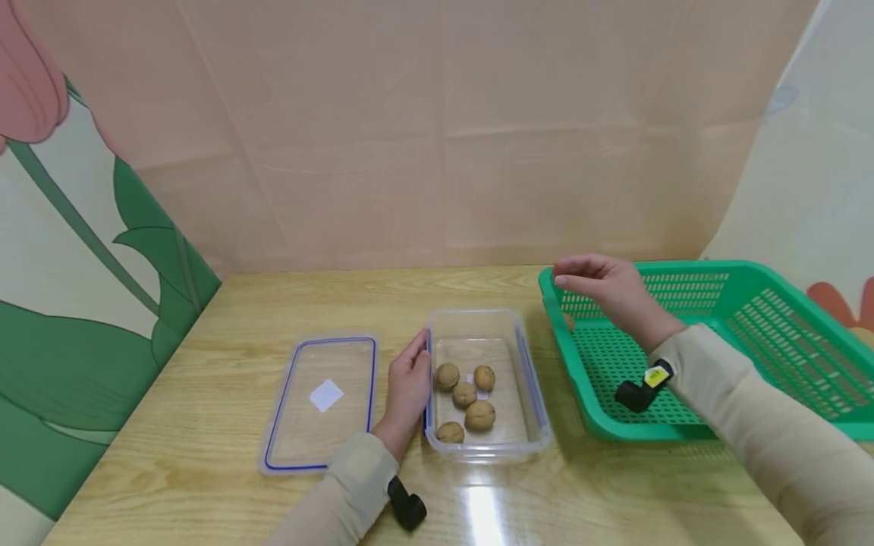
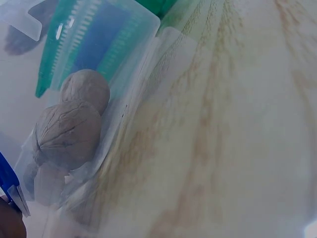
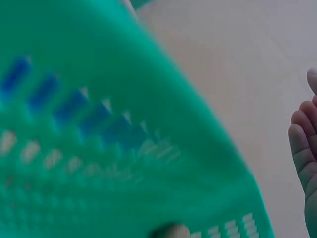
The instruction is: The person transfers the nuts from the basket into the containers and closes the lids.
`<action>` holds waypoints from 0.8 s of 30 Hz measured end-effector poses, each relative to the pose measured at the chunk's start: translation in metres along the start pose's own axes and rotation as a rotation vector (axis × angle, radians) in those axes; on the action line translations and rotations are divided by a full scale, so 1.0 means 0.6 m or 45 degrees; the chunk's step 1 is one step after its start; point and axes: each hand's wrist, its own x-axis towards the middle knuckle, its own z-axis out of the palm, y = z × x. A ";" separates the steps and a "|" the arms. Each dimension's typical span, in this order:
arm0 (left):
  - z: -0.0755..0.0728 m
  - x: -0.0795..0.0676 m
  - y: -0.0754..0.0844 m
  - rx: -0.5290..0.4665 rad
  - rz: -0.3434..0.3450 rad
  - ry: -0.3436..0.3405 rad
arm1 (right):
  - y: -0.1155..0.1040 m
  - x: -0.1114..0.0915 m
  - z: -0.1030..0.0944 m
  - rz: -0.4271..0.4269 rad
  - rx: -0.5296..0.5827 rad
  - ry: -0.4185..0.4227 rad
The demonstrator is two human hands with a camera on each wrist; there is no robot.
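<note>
From here I see the left hand (image 1: 407,383), fingers straight, against the walnuts' (image 1: 464,394) box (image 1: 505,349), the right hand (image 1: 617,296), thumb and fingers apart, above the basket (image 1: 655,431).

We see clear plastic box (image 1: 508,402), smooth, glossy. Lid (image 1: 344,436): clear plastic, smooth; white label (image 1: 326,395) on it paper-like, matt. Walnuts (image 1: 481,415): matt shells, rough, seamed. Green basket (image 1: 655,432): smooth plastic, soft sheen. Tabletop (image 1: 205,455): wood-grained, glossy, reflecting light. Sleeves (image 1: 744,409): matt cloth. Backdrop (image 1: 444,136): creased, faint sheen; cloth or plastic, we cannot tell.
</note>
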 end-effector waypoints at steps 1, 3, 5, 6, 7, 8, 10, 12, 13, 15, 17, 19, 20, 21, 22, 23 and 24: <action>0.000 0.000 0.000 0.002 -0.007 0.001 | 0.006 0.001 -0.006 0.010 -0.034 0.015; 0.000 0.000 -0.002 0.011 -0.016 0.003 | 0.018 0.004 -0.016 0.036 -0.082 0.044; 0.000 0.000 -0.003 0.016 -0.019 0.007 | 0.030 0.006 -0.026 0.073 -0.098 0.061; 0.000 0.000 -0.003 0.018 -0.017 0.009 | 0.036 0.008 -0.031 0.085 -0.106 0.067; 0.001 0.000 -0.003 0.019 -0.016 0.012 | 0.041 0.009 -0.036 0.098 -0.122 0.067; 0.001 0.000 -0.003 0.020 -0.006 0.014 | 0.046 0.011 -0.041 0.116 -0.130 0.067; 0.000 0.001 -0.003 0.015 0.007 0.014 | 0.055 0.013 -0.051 0.138 -0.142 0.063; 0.000 0.001 -0.003 0.014 0.011 0.012 | 0.064 0.015 -0.059 0.153 -0.150 0.054; 0.000 0.002 -0.003 0.015 0.014 0.012 | 0.068 0.016 -0.062 0.159 -0.153 0.044; 0.000 0.002 -0.002 0.014 0.005 0.010 | 0.075 0.017 -0.066 0.169 -0.139 0.026; 0.000 0.001 -0.001 0.020 0.001 0.008 | 0.080 0.018 -0.069 0.187 -0.154 0.001; 0.000 0.001 -0.001 0.023 -0.011 0.006 | 0.084 0.019 -0.072 0.201 -0.181 -0.036; 0.000 0.001 0.000 0.024 -0.017 0.005 | 0.086 0.019 -0.073 0.214 -0.198 -0.056; 0.000 0.001 0.000 0.022 -0.023 0.004 | 0.089 0.020 -0.074 0.224 -0.220 -0.079; 0.000 0.001 0.000 0.022 -0.024 0.003 | 0.092 0.021 -0.074 0.233 -0.238 -0.101; 0.000 0.002 -0.001 0.023 -0.021 0.003 | 0.095 0.021 -0.075 0.239 -0.260 -0.125; 0.000 0.002 -0.001 0.022 -0.021 0.005 | 0.098 0.022 -0.075 0.245 -0.273 -0.146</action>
